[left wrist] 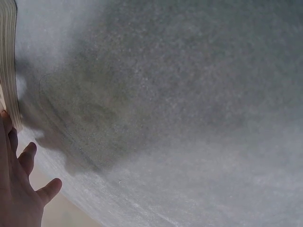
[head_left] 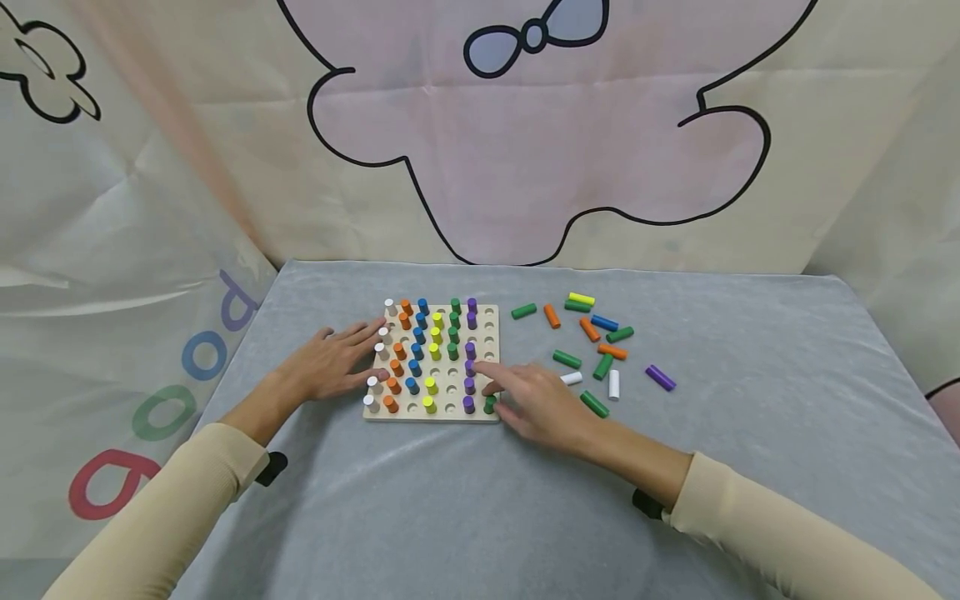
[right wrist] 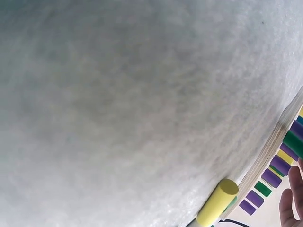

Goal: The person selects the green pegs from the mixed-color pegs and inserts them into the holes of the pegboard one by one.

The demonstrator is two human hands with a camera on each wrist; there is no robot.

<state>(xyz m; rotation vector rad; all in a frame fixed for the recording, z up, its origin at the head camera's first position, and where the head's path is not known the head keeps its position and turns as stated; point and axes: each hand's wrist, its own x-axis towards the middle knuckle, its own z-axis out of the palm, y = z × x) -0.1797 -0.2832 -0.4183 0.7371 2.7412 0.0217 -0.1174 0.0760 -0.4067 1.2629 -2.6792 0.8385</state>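
A pale wooden pegboard (head_left: 431, 416) lies on the table, with columns of white, orange, blue, yellow, green and purple pegs standing in its holes. My left hand (head_left: 330, 364) rests at the board's left edge, fingers stretched out beside the white pegs (head_left: 381, 350). On the other side, my right hand (head_left: 536, 404) reaches over the right edge. Its extended index finger touches a purple peg (head_left: 469, 367) in the purple column. A green peg (head_left: 489, 405) stands at the near right corner, close to the right thumb; whether they touch I cannot tell.
To the right of the board, loose pegs lie scattered on the grey cloth (head_left: 420, 517), among them a purple peg (head_left: 661, 377), a white peg (head_left: 614, 385) and several green ones. A yellow peg (head_left: 581, 297) lies farthest back. A printed fabric backdrop (head_left: 570, 158) rises behind the table.
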